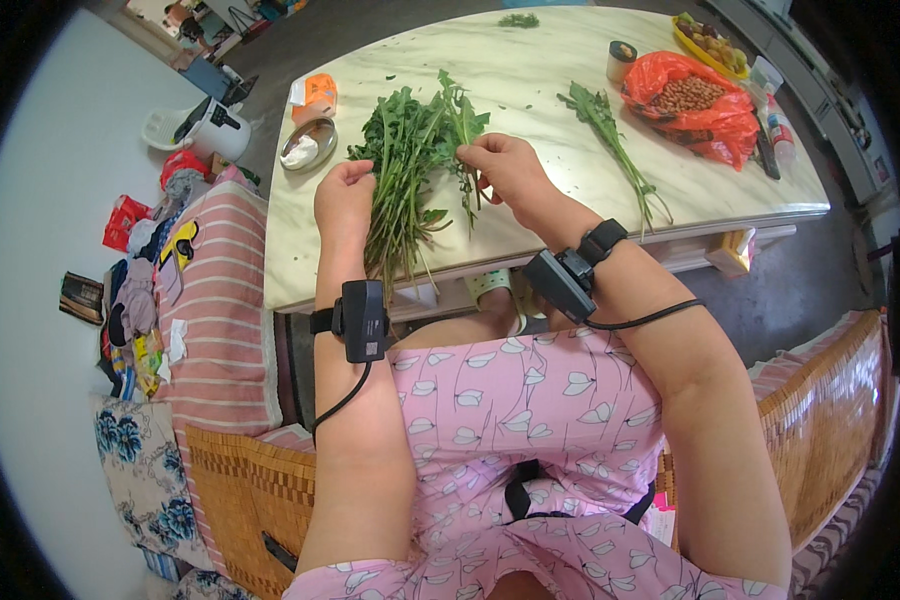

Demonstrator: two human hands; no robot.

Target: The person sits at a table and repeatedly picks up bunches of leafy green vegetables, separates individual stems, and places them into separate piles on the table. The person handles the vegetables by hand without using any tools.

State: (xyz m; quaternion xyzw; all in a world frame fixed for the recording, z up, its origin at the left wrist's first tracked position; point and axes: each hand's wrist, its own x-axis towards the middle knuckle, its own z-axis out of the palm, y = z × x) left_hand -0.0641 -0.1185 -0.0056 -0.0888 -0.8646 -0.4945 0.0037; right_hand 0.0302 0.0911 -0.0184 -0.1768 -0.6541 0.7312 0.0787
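Note:
A heap of leafy green stems (401, 165) lies on the marble-patterned table (525, 225) in front of me. My left hand (346, 201) rests at the heap's left edge with its fingers curled. Whether stems are inside that hand is hidden. To the right of the heap, my right hand (511, 171) pinches a leafy green sprig (461, 116) between thumb and fingers, its leaves pointing away from me. Farther right, a smaller bunch of greens (613, 139) lies apart on the tabletop, its stems reaching the near edge.
A red plastic bag of peanuts (686, 101), a jar (621, 60), a plastic bottle (780, 131) and a yellow fruit tray (709, 46) stand at right. At left are a metal dish (319, 136) and an orange tissue pack (316, 96). A small green clump (519, 20) lies at the far edge.

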